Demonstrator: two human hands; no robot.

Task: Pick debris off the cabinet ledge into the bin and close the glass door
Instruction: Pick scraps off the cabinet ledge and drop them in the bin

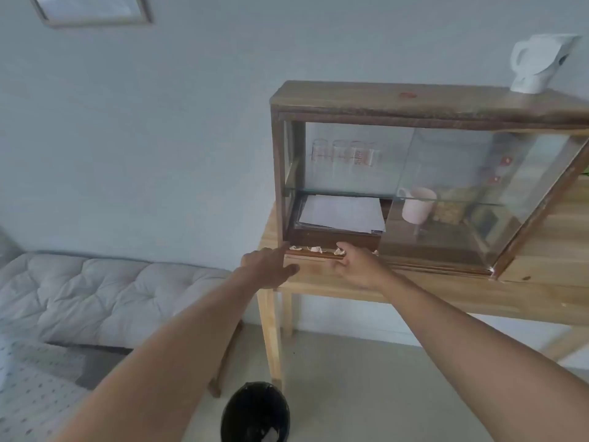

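A wooden cabinet point(414, 103) with glass panels stands on a light wooden table point(398, 288). Small pale crumpled scraps of debris point(315, 249) lie in a row on its bottom front ledge. The sliding glass door point(462, 193) sits over the right half, leaving the left half uncovered. My left hand point(271, 266) reaches to the ledge's left end, index finger beside a scrap. My right hand point(357, 266) rests at the ledge, fingers curled next to another scrap; whether it grips one I cannot tell. A black bin point(255, 409) stands on the floor below.
Inside the cabinet are glasses point(344, 154), a stack of papers point(342, 213) and a pink mug point(416, 205). A white kettle point(538, 63) sits on top at the right. A grey cushioned bench point(111, 291) stands to the left against the wall.
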